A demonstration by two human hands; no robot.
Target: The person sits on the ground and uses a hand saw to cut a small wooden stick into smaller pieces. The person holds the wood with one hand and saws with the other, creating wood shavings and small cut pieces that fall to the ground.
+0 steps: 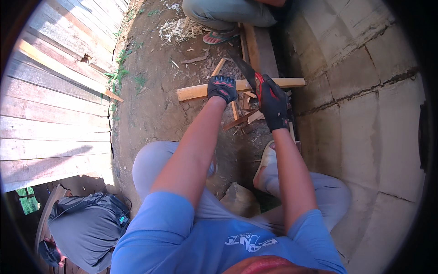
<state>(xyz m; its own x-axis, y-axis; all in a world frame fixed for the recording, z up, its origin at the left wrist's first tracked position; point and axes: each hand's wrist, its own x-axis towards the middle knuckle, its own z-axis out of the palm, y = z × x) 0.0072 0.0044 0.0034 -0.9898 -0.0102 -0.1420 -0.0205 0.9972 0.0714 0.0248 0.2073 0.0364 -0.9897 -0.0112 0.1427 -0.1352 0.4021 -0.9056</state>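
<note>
Down over bare arms and a blue shirt, seen from the head camera: left hand (222,88) in a black and red glove, fingers pressed flat on a pale wooden plank (196,91) lying crosswise on the dirt ground (150,109). Just to the right, right hand (273,104), gloved alike, fingers clenched around the red handle of a handsaw (245,69), dark blade slanting far and left across the plank. Wood offcuts (237,119) beneath. Plank fence (54,91) at left, block wall (365,91) at right. Another person's sandalled foot (220,36) at far edge.
</note>
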